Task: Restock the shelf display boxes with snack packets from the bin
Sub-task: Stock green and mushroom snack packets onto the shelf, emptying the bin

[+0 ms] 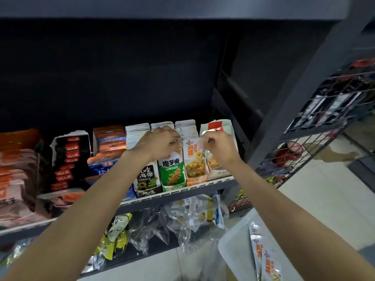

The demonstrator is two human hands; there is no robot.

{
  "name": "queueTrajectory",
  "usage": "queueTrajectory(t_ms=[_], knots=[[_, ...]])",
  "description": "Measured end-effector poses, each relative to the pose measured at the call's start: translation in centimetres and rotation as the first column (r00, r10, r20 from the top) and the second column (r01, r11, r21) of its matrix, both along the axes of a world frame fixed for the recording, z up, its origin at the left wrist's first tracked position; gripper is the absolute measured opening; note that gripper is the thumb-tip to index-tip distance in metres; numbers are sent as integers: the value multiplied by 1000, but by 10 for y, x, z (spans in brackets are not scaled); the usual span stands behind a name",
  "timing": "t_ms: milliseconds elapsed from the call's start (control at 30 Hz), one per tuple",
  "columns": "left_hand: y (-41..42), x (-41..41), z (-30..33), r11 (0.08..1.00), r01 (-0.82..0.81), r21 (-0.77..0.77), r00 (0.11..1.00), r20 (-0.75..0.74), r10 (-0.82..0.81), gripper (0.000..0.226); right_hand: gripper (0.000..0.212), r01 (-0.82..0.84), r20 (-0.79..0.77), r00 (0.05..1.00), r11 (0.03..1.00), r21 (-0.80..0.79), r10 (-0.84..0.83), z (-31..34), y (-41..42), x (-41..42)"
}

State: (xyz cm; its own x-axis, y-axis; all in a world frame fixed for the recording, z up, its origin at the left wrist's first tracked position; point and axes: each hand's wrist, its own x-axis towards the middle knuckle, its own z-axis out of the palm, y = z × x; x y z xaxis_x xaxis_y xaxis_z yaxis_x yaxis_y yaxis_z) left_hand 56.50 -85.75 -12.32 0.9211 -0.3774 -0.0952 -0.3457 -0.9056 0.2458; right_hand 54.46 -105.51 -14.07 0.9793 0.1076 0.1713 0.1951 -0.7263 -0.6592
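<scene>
Both hands reach over the orange display box (197, 180) on the shelf. An orange-and-yellow snack packet (193, 157) stands at the front of that box. My right hand (220, 146) pinches its top right corner. My left hand (160, 141) has curled fingers on the tops of the packets just left of it; what it grips is hidden. Rows of white packet tops (185, 126) fill the box behind. The white bin (239, 242) sits at the lower right with matching orange packets (265, 258) inside.
A green display box (172, 175) and a black one (147, 182) stand left of the orange box, and a white box (221, 169) to its right. The shelf's front rail (182, 192) runs below. Clear bags (182, 222) hang underneath. A wire rack (316, 126) stands right.
</scene>
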Motion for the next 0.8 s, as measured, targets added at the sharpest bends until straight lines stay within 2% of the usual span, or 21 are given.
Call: queueTrajectory(t_ms=[100,167,333,467,600,633,800], knots=[[5,-11,3,999,22,25,996,-83,-20,56,18,20,-9,1000,989,-149,-22,-15,4,8],[6,-15,2,995,46,88,995,-88,-38,63,25,18,-27,999,976,-217,-25,-21,8,8],[-4,-23,-8,985,-7,171,998,61,-3,59,51,14,-44,999,989,-148,-21,-24,15,-4],[-21,-42,-19,993,-46,107,974,225,21,52,49,12,0,1000,995,-104,-12,-30,5,-29],[-47,-66,-29,994,110,11,876,472,-102,32,44,57,-32,998,997,-51,-58,-44,-22,-61],[-57,-71,-36,988,153,-1,859,494,-132,30,42,71,-54,996,997,-37,-73,-49,-31,-71],[-122,-111,-77,960,244,-140,953,220,-210,27,36,208,-182,962,978,0,-204,-91,-85,-129]])
